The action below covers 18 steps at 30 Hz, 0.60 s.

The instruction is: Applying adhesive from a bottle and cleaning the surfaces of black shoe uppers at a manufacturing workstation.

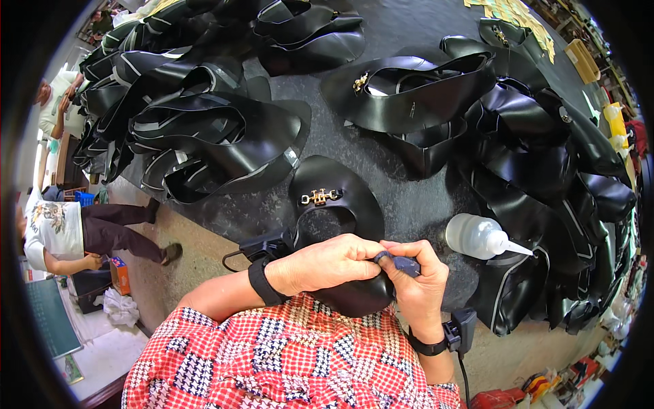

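There were two hands, two black wristbands, one small dark object, one plastic bottle, one orange box, one green board and at least two other people. At least three gold buckles and over ten black leather pieces showed, exact totals hidden.

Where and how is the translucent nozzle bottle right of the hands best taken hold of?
Probably by the translucent bottle's wide round body, coming from the left: that broad end faces the right hand, with bare tabletop beside it, while the thin tapered nozzle points away to the right. A thumb-and-fingers wrap seems safest. Whether it stands or lies is hard to tell.
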Each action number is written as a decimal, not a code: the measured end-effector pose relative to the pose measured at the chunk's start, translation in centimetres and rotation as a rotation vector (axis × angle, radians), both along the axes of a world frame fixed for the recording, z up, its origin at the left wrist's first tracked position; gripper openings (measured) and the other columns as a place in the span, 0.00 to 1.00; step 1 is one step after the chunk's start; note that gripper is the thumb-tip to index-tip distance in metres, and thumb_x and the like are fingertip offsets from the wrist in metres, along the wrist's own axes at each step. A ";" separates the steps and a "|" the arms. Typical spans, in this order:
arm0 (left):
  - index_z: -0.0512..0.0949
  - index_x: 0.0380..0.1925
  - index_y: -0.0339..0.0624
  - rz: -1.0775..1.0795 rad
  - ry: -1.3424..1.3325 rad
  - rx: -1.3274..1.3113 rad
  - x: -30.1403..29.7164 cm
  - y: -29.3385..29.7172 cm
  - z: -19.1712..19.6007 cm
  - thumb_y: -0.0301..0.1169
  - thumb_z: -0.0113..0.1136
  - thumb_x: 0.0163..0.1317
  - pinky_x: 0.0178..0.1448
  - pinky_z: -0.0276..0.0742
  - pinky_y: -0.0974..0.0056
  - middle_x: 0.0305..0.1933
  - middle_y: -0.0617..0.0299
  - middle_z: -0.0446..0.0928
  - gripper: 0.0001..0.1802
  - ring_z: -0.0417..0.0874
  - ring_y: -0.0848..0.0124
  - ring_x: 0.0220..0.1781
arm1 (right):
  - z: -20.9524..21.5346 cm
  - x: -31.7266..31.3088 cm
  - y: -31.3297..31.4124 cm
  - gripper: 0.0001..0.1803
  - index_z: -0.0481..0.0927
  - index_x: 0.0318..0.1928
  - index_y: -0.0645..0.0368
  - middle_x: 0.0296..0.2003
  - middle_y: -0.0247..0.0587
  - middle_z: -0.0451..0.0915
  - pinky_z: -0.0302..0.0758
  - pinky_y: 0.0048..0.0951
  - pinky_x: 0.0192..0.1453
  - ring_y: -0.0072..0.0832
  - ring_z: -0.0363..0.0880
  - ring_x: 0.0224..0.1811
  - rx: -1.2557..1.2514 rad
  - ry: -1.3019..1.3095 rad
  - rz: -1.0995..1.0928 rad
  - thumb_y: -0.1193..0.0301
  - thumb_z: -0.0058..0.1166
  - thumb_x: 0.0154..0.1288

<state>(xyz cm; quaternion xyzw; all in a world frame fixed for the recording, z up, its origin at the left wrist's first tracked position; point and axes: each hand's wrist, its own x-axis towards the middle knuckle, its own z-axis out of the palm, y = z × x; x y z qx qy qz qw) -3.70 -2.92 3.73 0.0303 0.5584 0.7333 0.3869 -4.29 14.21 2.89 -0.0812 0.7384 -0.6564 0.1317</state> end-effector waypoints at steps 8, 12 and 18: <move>0.72 0.47 0.31 -0.023 0.097 -0.106 0.0 -0.1 0.3 0.27 0.50 0.62 0.41 0.66 0.75 0.34 0.73 0.73 0.15 0.67 0.86 0.36 | -0.3 0.2 -1.1 0.07 0.73 0.34 0.64 0.27 0.36 0.79 0.72 0.18 0.33 0.17 0.76 0.28 -0.104 -0.147 -0.270 0.76 0.56 0.57; 0.71 0.51 0.32 0.003 -0.146 -0.007 0.0 -0.5 -0.2 0.28 0.51 0.62 0.46 0.67 0.75 0.40 0.69 0.75 0.18 0.70 0.84 0.40 | 1.3 -1.3 0.2 0.06 0.71 0.37 0.64 0.30 0.44 0.79 0.76 0.25 0.39 0.26 0.80 0.32 -0.387 -0.389 -0.368 0.79 0.52 0.59; 0.73 0.47 0.32 -0.004 -0.065 0.062 -0.2 -0.8 -0.5 0.28 0.50 0.61 0.49 0.66 0.74 0.41 0.68 0.75 0.15 0.70 0.83 0.43 | 0.8 -0.7 0.4 0.10 0.76 0.36 0.64 0.37 0.41 0.80 0.72 0.22 0.45 0.23 0.78 0.39 -0.131 -0.062 0.061 0.83 0.58 0.51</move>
